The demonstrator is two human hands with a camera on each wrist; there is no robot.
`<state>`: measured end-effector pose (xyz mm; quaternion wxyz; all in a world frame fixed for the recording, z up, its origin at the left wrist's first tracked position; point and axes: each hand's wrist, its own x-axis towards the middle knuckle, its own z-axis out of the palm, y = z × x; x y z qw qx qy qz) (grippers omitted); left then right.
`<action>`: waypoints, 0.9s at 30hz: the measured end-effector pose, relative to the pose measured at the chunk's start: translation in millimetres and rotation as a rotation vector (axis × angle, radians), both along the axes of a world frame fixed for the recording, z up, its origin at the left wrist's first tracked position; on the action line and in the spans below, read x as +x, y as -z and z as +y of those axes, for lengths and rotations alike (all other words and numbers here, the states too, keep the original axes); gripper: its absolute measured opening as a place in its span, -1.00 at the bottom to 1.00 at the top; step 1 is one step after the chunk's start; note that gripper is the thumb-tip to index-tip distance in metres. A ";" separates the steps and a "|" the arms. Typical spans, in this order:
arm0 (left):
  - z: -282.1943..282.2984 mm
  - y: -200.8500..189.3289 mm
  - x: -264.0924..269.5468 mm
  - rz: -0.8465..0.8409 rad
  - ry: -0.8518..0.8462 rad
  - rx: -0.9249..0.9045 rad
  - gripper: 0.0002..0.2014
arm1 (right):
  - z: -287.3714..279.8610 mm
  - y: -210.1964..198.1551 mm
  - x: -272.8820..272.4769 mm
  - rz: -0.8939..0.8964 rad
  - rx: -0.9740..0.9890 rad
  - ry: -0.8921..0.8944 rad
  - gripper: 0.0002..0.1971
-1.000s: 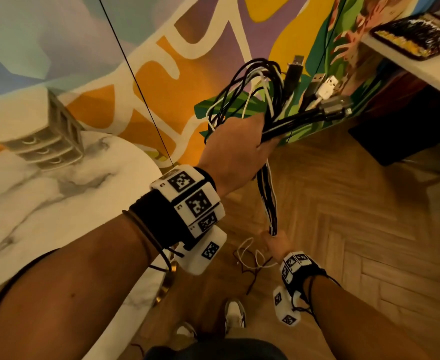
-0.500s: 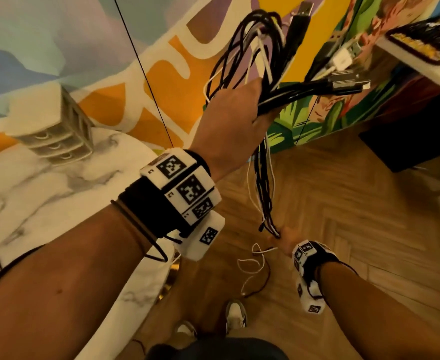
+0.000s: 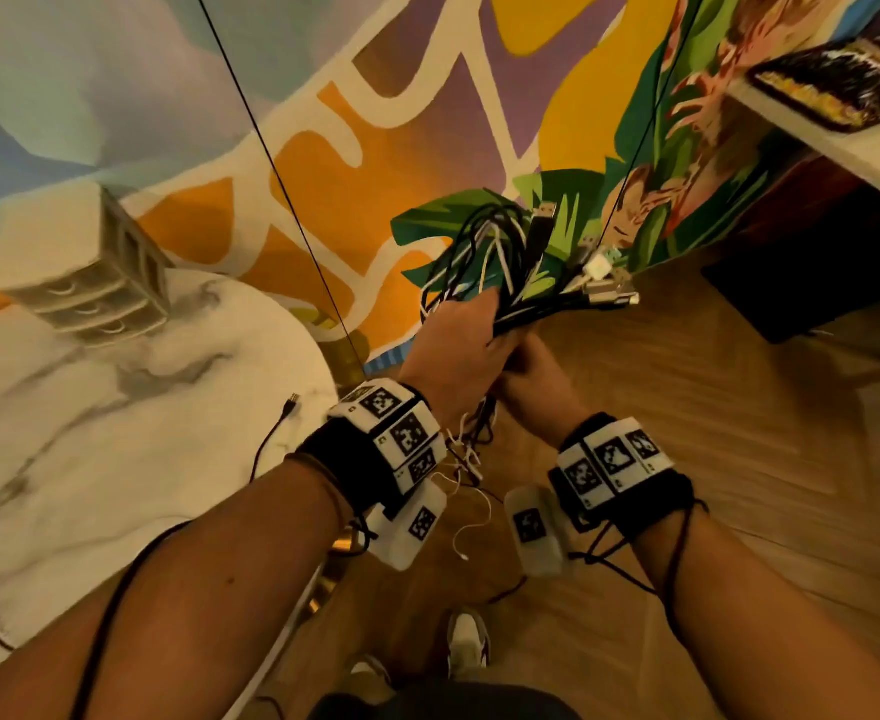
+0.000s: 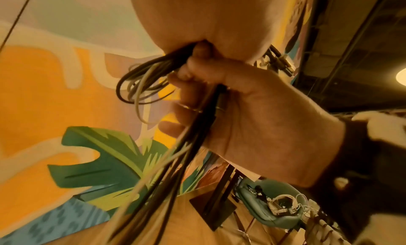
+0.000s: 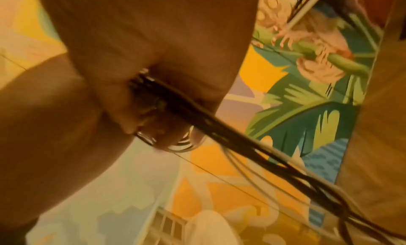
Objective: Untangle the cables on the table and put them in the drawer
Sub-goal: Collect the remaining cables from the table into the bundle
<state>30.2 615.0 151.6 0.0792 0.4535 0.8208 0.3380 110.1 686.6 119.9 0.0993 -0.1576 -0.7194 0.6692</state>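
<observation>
My left hand (image 3: 458, 350) grips a looped bundle of black and white cables (image 3: 521, 262) held over the floor, right of the marble table (image 3: 115, 433). Several USB plugs (image 3: 609, 288) fan out of the bundle to the right. Directly under it, my right hand (image 3: 528, 389) is curled round the strands that hang from the bundle (image 4: 175, 162). Loose cable ends (image 3: 471, 459) dangle between my wrists. The small drawer unit (image 3: 89, 288) stands at the back of the table, all drawers closed. One dark red cable (image 3: 271, 439) lies on the table edge.
A white shelf with a dark tray (image 3: 832, 90) juts in at the upper right, and a dark box (image 3: 801, 272) sits below it. A thin black line (image 3: 281, 189) hangs in front of the painted wall. My shoes (image 3: 466, 641) stand on the parquet floor.
My left hand has come down with the bundle. My right hand has slid up the hanging strands from near the floor to just under the left hand.
</observation>
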 end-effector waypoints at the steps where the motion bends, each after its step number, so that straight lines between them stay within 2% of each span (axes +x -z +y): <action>1: -2.3 0.5 -2.4 -0.011 0.001 -0.007 -0.68 | -3.7 4.5 -3.7 -0.034 0.040 0.042 -0.86; 5: -23.7 -12.6 -27.1 0.002 -0.062 -0.017 -0.68 | -1.0 51.6 -2.0 -0.203 0.045 0.224 -0.65; 7: -36.4 -22.5 -39.7 -0.031 -0.148 0.052 -0.75 | 14.0 86.3 4.1 -0.311 0.035 0.338 -0.60; 9: -45.0 -30.9 -47.6 -0.107 -0.229 0.177 -0.70 | 28.3 114.7 10.2 -0.441 0.111 0.352 -0.57; 13: -42.6 -39.0 -55.5 -0.307 -0.266 0.399 -0.60 | 54.8 160.5 26.8 -0.851 0.324 0.173 -0.59; 16: -28.3 -39.2 -47.3 -0.538 -0.222 0.523 -0.60 | 61.7 173.9 31.5 -0.980 0.354 -0.046 -0.69; 18: -16.8 -34.2 -36.8 -0.655 -0.180 0.514 -0.62 | 59.3 162.0 26.2 -0.882 0.459 -0.163 -0.71; 20: -8.0 -24.6 -24.9 -0.711 -0.143 0.438 -0.61 | 53.9 136.6 19.7 -0.607 0.439 -0.079 -0.74; 23: -2.7 -9.5 -11.5 -0.660 -0.126 0.276 -0.62 | 44.2 82.7 11.4 -0.166 0.068 0.118 -0.68; 25: -3.7 -1.4 -5.1 -0.649 -0.096 0.201 -0.67 | 41.1 48.9 10.7 0.036 -0.214 0.057 -0.60; 27: -6.6 9.7 0.7 -0.678 -0.039 0.136 -0.78 | 35.0 20.7 10.2 0.128 -0.456 -0.077 -0.37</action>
